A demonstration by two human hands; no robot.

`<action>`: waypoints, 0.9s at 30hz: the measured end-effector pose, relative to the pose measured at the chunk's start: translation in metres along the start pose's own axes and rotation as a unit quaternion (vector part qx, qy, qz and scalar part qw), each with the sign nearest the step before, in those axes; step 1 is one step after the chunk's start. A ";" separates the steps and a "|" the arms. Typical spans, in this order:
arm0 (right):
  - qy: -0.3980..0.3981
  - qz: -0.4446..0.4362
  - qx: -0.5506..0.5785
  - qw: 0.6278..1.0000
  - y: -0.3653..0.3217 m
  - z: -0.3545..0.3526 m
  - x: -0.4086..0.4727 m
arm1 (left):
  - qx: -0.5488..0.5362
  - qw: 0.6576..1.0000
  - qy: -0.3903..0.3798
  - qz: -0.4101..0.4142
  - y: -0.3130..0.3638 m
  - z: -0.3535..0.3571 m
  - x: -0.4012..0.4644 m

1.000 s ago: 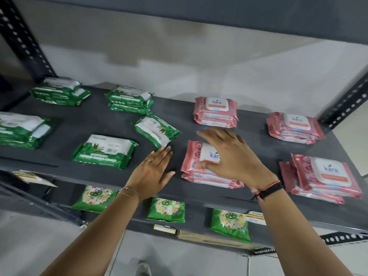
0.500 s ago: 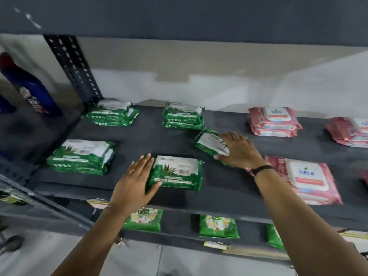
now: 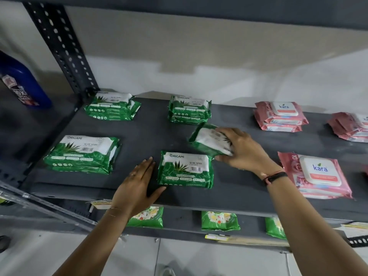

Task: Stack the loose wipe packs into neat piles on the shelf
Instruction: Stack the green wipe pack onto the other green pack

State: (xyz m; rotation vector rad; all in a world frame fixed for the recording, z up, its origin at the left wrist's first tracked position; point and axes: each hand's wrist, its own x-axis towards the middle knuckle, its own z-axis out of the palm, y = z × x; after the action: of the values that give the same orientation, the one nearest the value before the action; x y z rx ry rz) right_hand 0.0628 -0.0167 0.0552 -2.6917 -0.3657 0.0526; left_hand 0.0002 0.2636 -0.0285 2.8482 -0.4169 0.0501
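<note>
A loose green aloe wipe pack (image 3: 207,141) is tilted up off the dark shelf (image 3: 239,194), with my right hand (image 3: 242,151) gripping its right end. A second single green pack (image 3: 185,170) lies flat near the front edge. My left hand (image 3: 137,184) rests flat on the shelf, fingers straight, thumb touching that pack's lower left corner. Three green piles stand at the front left (image 3: 83,154), back left (image 3: 112,106) and back middle (image 3: 189,109). Pink piles sit at the back right (image 3: 280,116), far right (image 3: 350,126) and front right (image 3: 316,176).
A blue bottle (image 3: 22,84) stands on the neighbouring shelf at left, beyond a perforated upright post (image 3: 65,48). The shelf above hangs low overhead. The lower shelf holds several green floral packs (image 3: 220,221) and price tags along the edge.
My right hand has closed around the tilted green pack and raised it off the shelf. My left hand slid slightly left, off the flat pack's face. Earlier the view swung left from the pink packs.
</note>
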 end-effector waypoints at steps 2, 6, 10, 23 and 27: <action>-0.013 -0.054 0.004 0.998 -0.021 0.001 -0.003 | -0.005 1.000 0.001 0.005 -0.002 0.001 -0.001; -0.067 -0.118 -0.001 0.991 -0.048 0.015 -0.005 | -0.014 1.000 0.000 0.013 -0.004 0.003 -0.001; -0.116 -0.128 -0.024 0.985 -0.051 0.032 -0.006 | -0.009 1.000 0.006 0.016 -0.003 0.003 -0.002; -0.116 -0.105 -0.126 0.980 -0.065 0.022 -0.013 | -0.035 0.999 0.000 0.014 -0.002 -0.001 -0.002; -0.097 -0.112 -0.147 0.978 -0.071 0.014 -0.017 | -0.025 1.000 -0.007 0.018 -0.002 -0.001 -0.003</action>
State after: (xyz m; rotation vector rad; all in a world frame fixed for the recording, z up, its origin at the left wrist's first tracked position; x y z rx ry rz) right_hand 0.0277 0.0466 0.0709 -2.9229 -0.7907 0.2105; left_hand -0.0023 0.2665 -0.0278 2.7942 -0.4668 0.0255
